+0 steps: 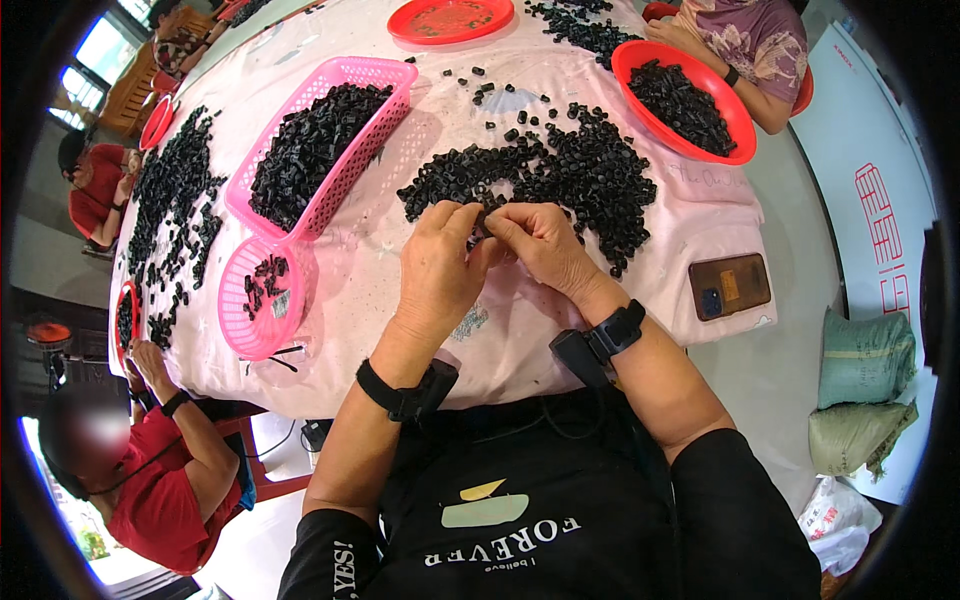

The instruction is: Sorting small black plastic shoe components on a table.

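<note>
My left hand (440,262) and my right hand (546,242) meet at the near edge of a loose pile of small black plastic parts (600,185). Both are closed, thumbs and forefingers pinched together around a small black plastic part (483,224). My fingers cover most of that part, so its exact shape is hidden. Beyond my left hand stands a long pink perforated basket (385,128) heaped with black parts. A round pink basket (236,305) beside it holds a few dark and reddish-brown pieces.
A red tray (737,150) of black parts lies at the far right, another red tray (450,38) at the back. A phone (730,286) rests near the table's right edge; eyeglasses (280,360) lie at front left. Several people sit around the cloth-covered table (365,290). Sacks (865,360) stand right.
</note>
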The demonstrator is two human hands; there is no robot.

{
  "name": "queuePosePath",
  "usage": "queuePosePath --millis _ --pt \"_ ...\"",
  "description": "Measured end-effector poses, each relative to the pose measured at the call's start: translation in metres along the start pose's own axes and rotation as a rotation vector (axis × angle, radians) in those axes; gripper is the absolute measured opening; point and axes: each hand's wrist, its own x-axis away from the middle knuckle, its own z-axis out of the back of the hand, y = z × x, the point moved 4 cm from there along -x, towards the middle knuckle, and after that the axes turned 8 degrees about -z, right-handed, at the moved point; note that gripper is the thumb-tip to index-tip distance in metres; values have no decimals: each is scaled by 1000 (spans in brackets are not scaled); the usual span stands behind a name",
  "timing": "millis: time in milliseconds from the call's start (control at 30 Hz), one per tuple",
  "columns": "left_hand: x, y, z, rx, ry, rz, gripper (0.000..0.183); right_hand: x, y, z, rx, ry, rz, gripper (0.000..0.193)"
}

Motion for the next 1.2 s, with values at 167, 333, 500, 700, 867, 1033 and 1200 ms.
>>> queuePosePath --millis 167,333,500,700,867,1033,1200 --pt "2 1 -1 0 69 -70 38 0 2 2 27 15 22 23" --pt "2 6 -1 -20 79 -81 37 2 1 2 14 10 35 24" --pt "0 11 0 -47 75 -107 35 3 -1 3 -15 5 8 26" --pt "0 7 0 3 45 -95 34 2 -1 1 -29 1 16 28" --pt "-1 6 6 131 70 45 32 3 -2 2 -10 10 8 28" --pt "3 5 4 116 74 10 30 3 0 1 5 -7 14 28" --pt "7 1 1 104 48 -48 29 3 1 1 2 -17 17 27"
